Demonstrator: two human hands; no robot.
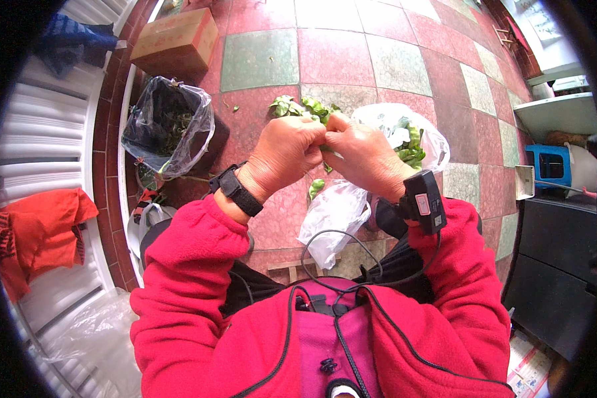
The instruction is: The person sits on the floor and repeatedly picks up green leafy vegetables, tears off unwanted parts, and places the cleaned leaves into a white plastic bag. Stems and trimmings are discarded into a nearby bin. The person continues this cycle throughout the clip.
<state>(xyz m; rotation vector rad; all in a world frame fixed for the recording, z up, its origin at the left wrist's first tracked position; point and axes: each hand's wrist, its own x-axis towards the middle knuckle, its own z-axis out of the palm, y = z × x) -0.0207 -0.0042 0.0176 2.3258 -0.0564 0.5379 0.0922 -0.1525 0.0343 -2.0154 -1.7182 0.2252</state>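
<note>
My left hand and my right hand meet in front of me, fingertips pinched together. A bit of green vegetable, apparently a flat bean pod, shows between them, mostly hidden by the fingers. Just beyond the hands a loose pile of green pods lies on the tiled floor. To the right of my right hand, an open white plastic bag holds more green pods. One single pod rests on the floor below the hands, beside a crumpled white plastic bag.
At the left stands a black bin lined with clear plastic, green scraps inside. Behind it sits a cardboard box. A black cable loops from my right wrist device across my lap. Rightward are a blue plastic stool and a black cabinet.
</note>
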